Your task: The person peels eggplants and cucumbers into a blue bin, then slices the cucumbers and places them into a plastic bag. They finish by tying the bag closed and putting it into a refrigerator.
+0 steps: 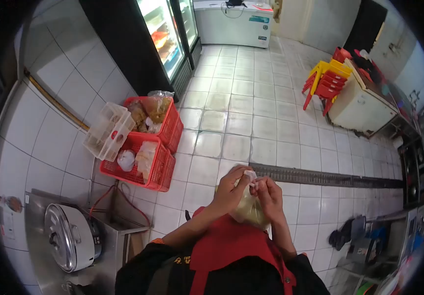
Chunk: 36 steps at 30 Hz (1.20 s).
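Observation:
A clear plastic bag (252, 210) with yellowish-green contents hangs in front of my red apron (226, 246). Its gathered, whitish neck is up between my two hands. My left hand (231, 188) is closed on the neck from the left, thumb and fingers pinched together. From the right, my right hand (270, 197) pinches the neck close to the left fingertips. Whether the neck is knotted or only twisted is too small to tell. My left hand and wrist partly cover the bag's left side.
Red crates (165, 169) holding bagged goods stand at the left, a clear plastic bin (107, 130) leaning on them. A large lidded cooker (72, 238) sits on a steel counter at lower left. A drain grate (320, 177) crosses the tiled floor. Stacked stools (327, 81) stand far right.

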Each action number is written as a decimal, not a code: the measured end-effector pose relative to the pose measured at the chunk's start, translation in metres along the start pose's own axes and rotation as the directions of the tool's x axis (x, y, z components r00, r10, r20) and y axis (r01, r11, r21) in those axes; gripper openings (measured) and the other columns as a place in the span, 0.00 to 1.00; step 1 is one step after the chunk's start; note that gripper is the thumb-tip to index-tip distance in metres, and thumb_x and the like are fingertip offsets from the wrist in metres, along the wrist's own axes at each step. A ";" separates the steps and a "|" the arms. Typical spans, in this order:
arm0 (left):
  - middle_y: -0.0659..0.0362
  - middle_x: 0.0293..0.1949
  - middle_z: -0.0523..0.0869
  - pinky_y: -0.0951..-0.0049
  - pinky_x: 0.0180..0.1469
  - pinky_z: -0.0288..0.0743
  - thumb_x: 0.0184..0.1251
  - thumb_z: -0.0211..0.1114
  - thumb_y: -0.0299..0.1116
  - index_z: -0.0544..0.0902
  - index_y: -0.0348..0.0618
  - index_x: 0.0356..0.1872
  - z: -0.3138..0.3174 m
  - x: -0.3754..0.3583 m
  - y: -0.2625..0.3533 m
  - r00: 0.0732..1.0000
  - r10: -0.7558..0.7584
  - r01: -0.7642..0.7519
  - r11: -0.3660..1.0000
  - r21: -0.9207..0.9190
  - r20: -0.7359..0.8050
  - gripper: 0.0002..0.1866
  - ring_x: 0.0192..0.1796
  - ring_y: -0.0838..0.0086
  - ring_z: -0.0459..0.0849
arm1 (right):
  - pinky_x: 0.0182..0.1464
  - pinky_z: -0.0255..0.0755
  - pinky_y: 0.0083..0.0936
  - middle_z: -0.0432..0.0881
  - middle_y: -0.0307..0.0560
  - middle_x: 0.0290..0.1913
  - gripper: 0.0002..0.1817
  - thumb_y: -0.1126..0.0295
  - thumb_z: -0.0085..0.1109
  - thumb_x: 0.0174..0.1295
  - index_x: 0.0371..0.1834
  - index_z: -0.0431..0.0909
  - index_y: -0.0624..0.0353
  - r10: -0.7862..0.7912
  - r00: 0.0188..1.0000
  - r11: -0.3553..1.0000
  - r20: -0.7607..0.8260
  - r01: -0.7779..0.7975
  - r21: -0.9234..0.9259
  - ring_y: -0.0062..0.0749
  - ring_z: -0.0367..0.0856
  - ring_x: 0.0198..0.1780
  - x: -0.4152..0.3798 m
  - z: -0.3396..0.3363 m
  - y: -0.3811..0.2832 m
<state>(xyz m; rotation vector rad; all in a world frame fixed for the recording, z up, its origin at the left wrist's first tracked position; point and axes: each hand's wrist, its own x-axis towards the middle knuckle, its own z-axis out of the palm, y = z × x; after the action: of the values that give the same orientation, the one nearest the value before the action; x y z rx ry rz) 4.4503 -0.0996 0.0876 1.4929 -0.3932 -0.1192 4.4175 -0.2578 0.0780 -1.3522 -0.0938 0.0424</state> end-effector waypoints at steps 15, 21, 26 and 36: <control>0.56 0.44 0.85 0.73 0.51 0.75 0.70 0.60 0.27 0.82 0.35 0.42 -0.044 0.314 -0.068 0.962 -0.038 0.069 0.992 0.106 -0.271 0.07 0.48 0.72 0.82 | 0.47 0.68 0.17 0.79 0.37 0.38 0.13 0.63 0.48 0.76 0.40 0.74 0.63 0.020 1.000 0.999 0.005 -0.020 0.027 0.16 0.71 0.41 0.361 -0.079 -0.043; 0.62 0.43 0.82 0.79 0.51 0.72 0.79 0.50 0.33 0.77 0.39 0.50 -0.073 0.416 -0.089 0.895 -0.357 0.272 0.912 -0.307 -0.268 0.11 0.47 0.83 0.77 | 0.44 0.69 0.17 0.81 0.41 0.43 0.15 0.61 0.44 0.78 0.42 0.74 0.62 0.232 0.946 0.970 0.226 -0.208 -0.128 0.18 0.73 0.39 0.500 -0.126 -0.047; 0.63 0.37 0.79 0.80 0.45 0.70 0.81 0.47 0.35 0.75 0.39 0.45 -0.111 0.516 -0.110 0.848 -0.413 0.281 0.882 -0.378 -0.333 0.11 0.40 0.84 0.74 | 0.46 0.75 0.22 0.81 0.48 0.54 0.17 0.62 0.39 0.78 0.44 0.74 0.63 0.281 0.838 0.959 0.468 -0.257 -0.116 0.26 0.80 0.45 0.617 -0.148 -0.047; 0.50 0.40 0.74 0.70 0.48 0.69 0.75 0.50 0.29 0.73 0.37 0.44 -0.236 0.707 -0.125 0.922 -0.285 0.339 0.922 0.188 -0.263 0.06 0.42 0.65 0.75 | 0.53 0.75 0.38 0.86 0.43 0.45 0.11 0.75 0.66 0.52 0.40 0.82 0.56 -0.408 0.500 0.525 0.764 0.813 -0.251 0.38 0.83 0.50 0.875 -0.109 -0.015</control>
<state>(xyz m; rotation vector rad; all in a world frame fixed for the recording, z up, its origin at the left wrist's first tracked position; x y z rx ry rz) 5.2064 -0.1115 0.0863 1.7719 0.0273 -0.1561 5.2987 -0.2930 0.1067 -1.8049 -1.3293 -0.2144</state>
